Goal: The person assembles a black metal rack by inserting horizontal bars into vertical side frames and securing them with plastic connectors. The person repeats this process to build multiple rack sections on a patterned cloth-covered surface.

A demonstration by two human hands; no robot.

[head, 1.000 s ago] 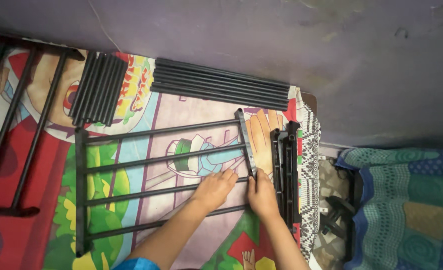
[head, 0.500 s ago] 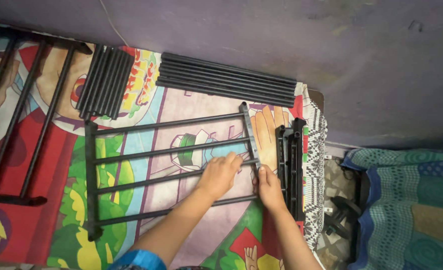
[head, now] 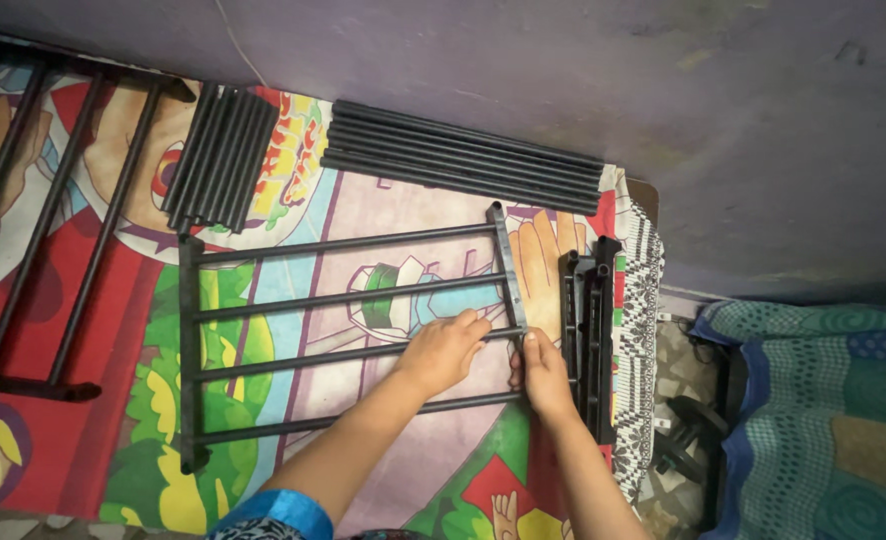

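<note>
On the cartoon-print mat (head: 293, 230), the black rack frame (head: 191, 350) lies flat. At its right end rail (head: 506, 270), the left hand (head: 445, 350) grips a rod; the right hand (head: 543, 372) pinches the rail.

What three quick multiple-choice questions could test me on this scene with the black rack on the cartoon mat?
1. Where does the long bundle of rods lie?
A. along the wall
B. on the blue blanket
C. under the rack

2. How many crossbars has the rack under the hands?
A. two
B. four
C. seven

3. What is the left hand doing?
A. hanging in the air
B. resting on a crossbar
C. holding a cup

Answers: 1 A, it lies at the mat's far edge by the wall; 2 B, four bars span it; 3 B, its fingers lie over the third bar, beside the right hand.
</note>
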